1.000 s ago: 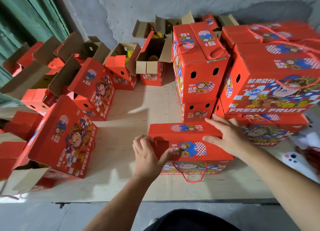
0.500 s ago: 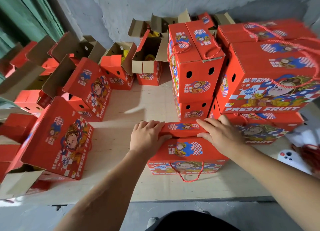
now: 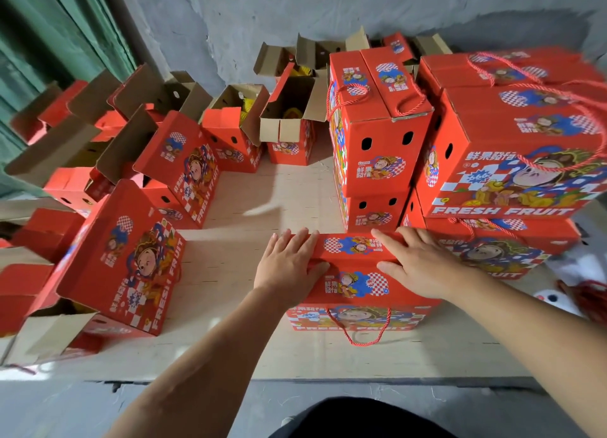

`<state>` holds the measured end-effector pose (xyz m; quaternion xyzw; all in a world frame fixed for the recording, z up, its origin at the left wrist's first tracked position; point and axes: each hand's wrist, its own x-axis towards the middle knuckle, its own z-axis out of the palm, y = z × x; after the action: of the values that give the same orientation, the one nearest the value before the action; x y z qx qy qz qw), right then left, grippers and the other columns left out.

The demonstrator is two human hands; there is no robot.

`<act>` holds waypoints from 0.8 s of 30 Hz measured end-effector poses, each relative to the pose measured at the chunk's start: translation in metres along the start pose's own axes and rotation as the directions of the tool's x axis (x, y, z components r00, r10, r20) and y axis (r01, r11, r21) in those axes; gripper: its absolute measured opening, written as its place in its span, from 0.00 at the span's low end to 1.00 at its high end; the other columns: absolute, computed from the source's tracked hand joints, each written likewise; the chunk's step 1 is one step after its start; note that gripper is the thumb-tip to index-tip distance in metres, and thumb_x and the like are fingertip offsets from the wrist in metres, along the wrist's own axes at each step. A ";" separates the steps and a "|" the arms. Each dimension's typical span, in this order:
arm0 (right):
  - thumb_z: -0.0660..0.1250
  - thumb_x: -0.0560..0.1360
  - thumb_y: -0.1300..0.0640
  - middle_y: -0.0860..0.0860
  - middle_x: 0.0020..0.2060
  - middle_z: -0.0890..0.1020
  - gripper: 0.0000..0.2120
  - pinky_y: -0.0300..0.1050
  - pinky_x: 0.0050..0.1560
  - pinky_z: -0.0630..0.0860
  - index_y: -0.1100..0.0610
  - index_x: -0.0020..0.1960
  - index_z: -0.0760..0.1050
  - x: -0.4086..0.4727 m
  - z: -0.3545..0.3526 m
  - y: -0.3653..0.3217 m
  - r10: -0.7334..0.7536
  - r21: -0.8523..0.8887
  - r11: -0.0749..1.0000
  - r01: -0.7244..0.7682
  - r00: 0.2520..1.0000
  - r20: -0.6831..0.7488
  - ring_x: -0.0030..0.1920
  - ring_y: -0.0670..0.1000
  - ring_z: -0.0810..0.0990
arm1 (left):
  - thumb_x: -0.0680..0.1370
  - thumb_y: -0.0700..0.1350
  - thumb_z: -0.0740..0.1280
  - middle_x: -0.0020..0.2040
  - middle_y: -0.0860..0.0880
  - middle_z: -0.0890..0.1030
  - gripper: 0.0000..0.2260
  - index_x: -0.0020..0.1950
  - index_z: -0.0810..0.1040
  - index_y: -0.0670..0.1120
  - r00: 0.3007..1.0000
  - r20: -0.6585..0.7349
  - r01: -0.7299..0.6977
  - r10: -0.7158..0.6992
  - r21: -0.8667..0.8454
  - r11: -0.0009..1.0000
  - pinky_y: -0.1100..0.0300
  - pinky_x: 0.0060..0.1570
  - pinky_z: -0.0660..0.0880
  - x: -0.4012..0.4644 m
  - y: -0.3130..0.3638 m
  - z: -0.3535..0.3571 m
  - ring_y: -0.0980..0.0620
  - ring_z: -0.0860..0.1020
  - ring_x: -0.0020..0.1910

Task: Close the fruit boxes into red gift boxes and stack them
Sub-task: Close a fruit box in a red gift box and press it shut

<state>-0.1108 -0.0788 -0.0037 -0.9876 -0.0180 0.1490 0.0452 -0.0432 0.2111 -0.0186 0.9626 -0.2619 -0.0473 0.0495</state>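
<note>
— Grip? 
— Left hand [image 3: 289, 266] and right hand [image 3: 415, 266] flat, fingers straight, pressing the lid flaps of the red printed cardboard gift box [image 3: 354, 286]; nothing clasped.
— Lie of it? 
— Directly under both palms, long axis left to right, each hand equally near.
— Stacking target? 
— Just behind and right of that box: closed red stacks [image 3: 377, 142], four clearly visible.
— Still open? 
— Left of it, roughly seven open boxes [image 3: 289, 122]; exact count unclear.

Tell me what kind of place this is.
Probably a makeshift fruit-packing spot, not a shop. Many identical red gift boxes: open boxes showing yellow fruit, closed stacks at right, all on a bare plywood board against a rough concrete wall. Both hands press one box closed.
</note>
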 end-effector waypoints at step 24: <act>0.44 0.75 0.25 0.53 0.82 0.58 0.41 0.61 0.81 0.55 0.41 0.84 0.52 -0.011 0.011 -0.011 0.049 0.131 0.991 -0.025 0.983 -0.179 0.82 0.59 0.52 | 0.81 0.66 0.60 0.79 0.45 0.64 0.32 0.82 0.63 0.52 0.984 -0.176 -0.018 0.007 -0.058 0.998 0.42 0.80 0.52 -0.017 0.004 -0.001 0.40 0.63 0.77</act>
<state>-0.1250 -0.0679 -0.0099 -0.9923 0.0142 0.0601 0.1074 -0.0598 0.2163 -0.0155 0.9595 -0.2611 0.0305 0.1012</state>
